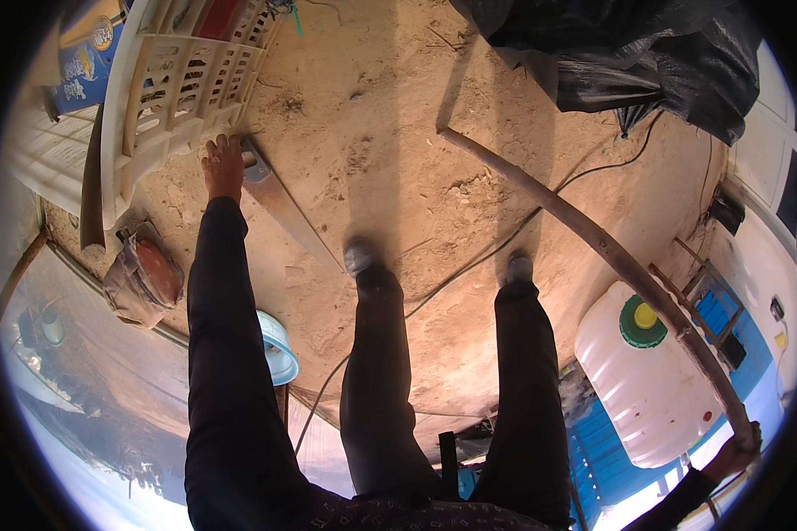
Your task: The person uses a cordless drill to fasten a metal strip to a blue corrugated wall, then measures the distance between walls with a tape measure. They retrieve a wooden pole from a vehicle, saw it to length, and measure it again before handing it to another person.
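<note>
Left hand [223, 166] is down on the handle end of a hand saw [283, 205], fingers bent over it. The saw lies flat on the sandy ground [390, 115], its long grey blade tapering away from the hand toward the person's left shoe [360, 257]. Just beside the hand sits a white plastic crate [181, 84] with a lattice wall, tipped on its edge, something red showing through the top.

Over on the far side, the right hand [740, 447] is clenched around the end of a long, bent wooden pole [593, 239]; the pole runs up across the ground, its other end resting on the sand, well apart from the saw. A thin dark cable [469, 265] snakes between the two shoes.

Packages now: a blue carton [84, 71] with a yellow patch sits beyond the crate at the upper left. Under the pole, a white plastic jerrycan [646, 380] with a green lid and yellow cap. Black plastic sheeting [629, 53] is bunched at the top right. A light blue basin [279, 347] peeks out by the left sleeve.
</note>
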Available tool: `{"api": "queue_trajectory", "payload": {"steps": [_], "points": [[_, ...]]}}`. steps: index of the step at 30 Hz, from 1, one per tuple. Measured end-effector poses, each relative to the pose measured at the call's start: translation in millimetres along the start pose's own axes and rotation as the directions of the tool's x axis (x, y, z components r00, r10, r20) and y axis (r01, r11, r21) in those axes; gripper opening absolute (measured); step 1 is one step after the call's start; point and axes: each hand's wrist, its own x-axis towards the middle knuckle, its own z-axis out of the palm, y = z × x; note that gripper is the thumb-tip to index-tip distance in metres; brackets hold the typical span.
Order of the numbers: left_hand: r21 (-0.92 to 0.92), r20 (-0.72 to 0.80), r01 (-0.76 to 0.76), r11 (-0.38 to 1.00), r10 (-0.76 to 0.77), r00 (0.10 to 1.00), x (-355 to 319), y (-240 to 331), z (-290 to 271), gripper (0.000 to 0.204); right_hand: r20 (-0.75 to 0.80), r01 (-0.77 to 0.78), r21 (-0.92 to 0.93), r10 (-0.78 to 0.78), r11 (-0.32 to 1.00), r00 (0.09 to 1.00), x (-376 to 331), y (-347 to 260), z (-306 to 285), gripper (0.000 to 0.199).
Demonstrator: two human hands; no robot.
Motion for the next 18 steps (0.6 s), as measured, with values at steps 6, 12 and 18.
{"api": "queue_trajectory", "payload": {"steps": [6, 12, 18], "points": [[-0.199, 0.287, -0.015, 0.98, 0.073, 0.955, -86.7, -48.5, -43.5, 0.021, 0.036, -0.327, 0.791, 0.494, 0.517, 0.869, -36.3, -75.7, 69.5, 0.019], [-0.574, 0.626, 0.568, 0.591, -0.13, 0.769, -293.7, -97.8, -178.7, 0.032, 0.118, -0.236, 0.945, 0.436, 0.226, 0.892, -130.6, -164.0, 135.4, 0.011], [-0.773, 0.607, 0.619, 0.141, -0.121, 0.785, -397.5, -77.8, -361.9, 0.056, 0.433, -0.38, 0.893, 0.689, -0.241, 0.582, -172.0, -207.8, 83.1, 0.01]]}}
